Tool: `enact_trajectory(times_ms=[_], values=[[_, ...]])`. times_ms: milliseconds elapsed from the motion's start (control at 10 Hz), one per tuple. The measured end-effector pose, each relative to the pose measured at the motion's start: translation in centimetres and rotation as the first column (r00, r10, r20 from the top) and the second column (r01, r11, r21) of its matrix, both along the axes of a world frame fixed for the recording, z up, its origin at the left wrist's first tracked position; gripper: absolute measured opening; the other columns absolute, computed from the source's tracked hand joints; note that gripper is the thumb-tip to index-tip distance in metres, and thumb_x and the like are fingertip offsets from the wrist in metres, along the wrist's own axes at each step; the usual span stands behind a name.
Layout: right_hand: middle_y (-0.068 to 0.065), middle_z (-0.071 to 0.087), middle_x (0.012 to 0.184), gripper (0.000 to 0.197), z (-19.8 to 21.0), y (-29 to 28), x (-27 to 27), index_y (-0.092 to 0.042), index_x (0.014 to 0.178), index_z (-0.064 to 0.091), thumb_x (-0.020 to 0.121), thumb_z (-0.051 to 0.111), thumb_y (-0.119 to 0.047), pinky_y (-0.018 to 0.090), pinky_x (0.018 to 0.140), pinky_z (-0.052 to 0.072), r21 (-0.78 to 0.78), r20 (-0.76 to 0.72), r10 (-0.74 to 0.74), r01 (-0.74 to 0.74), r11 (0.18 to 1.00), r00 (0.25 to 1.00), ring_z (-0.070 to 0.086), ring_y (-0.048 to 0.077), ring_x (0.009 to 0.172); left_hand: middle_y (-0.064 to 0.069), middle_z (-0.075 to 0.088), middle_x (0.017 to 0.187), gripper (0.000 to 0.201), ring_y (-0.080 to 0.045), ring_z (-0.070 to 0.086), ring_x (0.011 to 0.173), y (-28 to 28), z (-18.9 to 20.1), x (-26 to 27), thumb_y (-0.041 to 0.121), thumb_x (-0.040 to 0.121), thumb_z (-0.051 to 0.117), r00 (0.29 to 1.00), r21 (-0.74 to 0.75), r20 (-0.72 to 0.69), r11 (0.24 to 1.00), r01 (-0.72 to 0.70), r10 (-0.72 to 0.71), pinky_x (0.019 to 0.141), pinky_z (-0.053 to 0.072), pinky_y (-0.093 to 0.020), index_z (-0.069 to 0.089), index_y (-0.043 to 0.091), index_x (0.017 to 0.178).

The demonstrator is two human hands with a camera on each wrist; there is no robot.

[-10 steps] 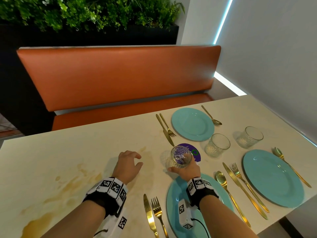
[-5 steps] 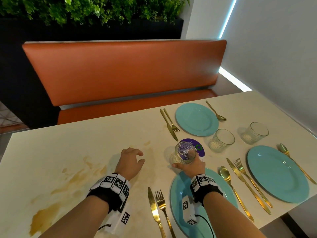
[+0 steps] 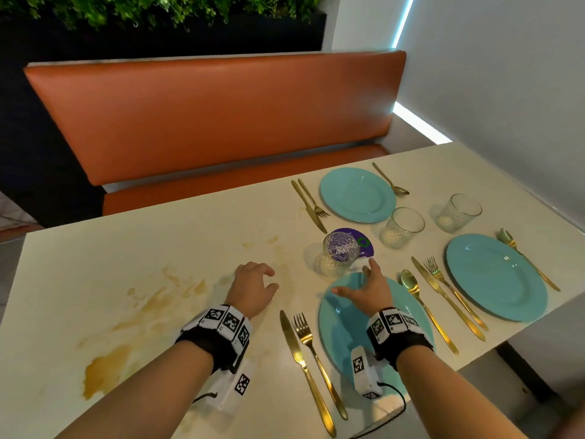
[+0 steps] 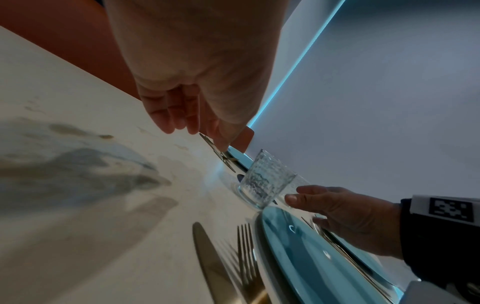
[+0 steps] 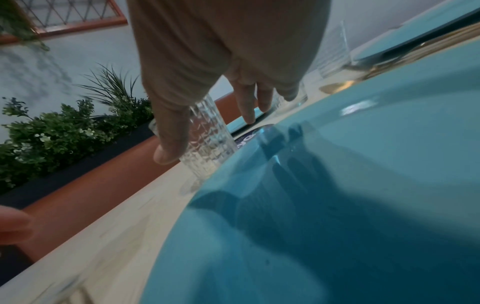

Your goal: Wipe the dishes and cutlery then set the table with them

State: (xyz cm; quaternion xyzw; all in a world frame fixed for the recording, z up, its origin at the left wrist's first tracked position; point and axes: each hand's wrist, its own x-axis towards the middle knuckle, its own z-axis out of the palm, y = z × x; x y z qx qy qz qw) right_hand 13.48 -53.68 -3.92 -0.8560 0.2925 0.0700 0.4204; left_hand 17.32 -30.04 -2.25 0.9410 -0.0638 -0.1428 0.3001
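The clear, ribbed glass stands upright, mouth up, on the tabletop well in from its edges, just beyond the rim of the nearest teal plate and partly over a purple coaster. The right hand hovers above that plate with fingers spread, holding nothing; the left wrist view shows a gap between its fingertips and the glass, which the head view leaves unclear. The left hand rests loosely curled and empty, left of the glass.

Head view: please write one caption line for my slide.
Right hand open beside a glass above the nearest blue plate; left hand on the table.
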Motion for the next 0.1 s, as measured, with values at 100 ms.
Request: enact_trajectory(times_ms=[100], values=[[0.012,0.039,0.146,0.106,0.90,0.55,-2.07,-0.011,0.145,0.021,0.063,0.083,-0.032,0.041,0.110,0.033,-0.023,0.015,-0.026,0.026,0.999,1.000,0.037,0.028,0.135,-0.006,0.051,0.131,0.032,-0.022,0.038,0.127,0.62,-0.14,-1.10,0.026,0.091,0.057,0.999,-0.002,-0.014,0.999,0.038,-0.038,0.105,0.029,-0.028,0.057,0.015,0.121]])
